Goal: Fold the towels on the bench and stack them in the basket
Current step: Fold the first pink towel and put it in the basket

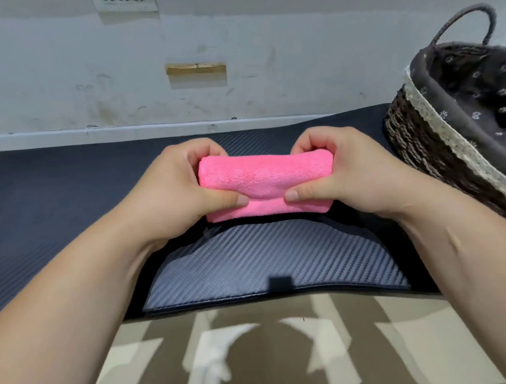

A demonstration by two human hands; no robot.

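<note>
- Got one fluffy pink microfibre towel [266, 180] folded down to a thick little rectangle already, so pretty much done on the folding for this one
- Gripped at both ends: left hand [182, 191] curled round the left end, right hand [344, 175] curled round the right, thumbs in front, fingers tucked behind
- Held between the hands over the dark carbon-weave padded bench [49, 192], hard to tell whether lifted clear or resting on it
- Not yet dropped into the dark woven wicker basket with lace trim and printed grey lining [418, 148], sitting just off to the right of the right hand
- Can't spot any towel in the bit of lining that shows, so probably first in the stack, or near it
- No other towels in sight to either side of the hands, so no telling how many left to fold
</note>
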